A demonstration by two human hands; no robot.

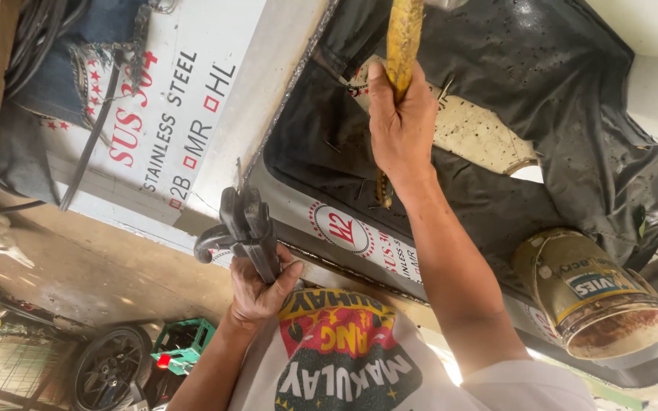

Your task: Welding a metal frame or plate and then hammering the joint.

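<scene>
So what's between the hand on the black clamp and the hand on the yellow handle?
Head view: the film-covered steel edge and dark cloth lie between left hand, shut on black clamp, and right hand, on yellow handle.

Left hand (262, 285) grips pliers (247, 228); right hand (401, 125) grips handle (403, 38).

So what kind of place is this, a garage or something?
Probably a small metal workshop. One hand grips a worn yellow tool handle, the other hand holds dark locking pliers against film-wrapped steel sheet. A rusty can stands nearby and a wheel lies on the floor.
</scene>
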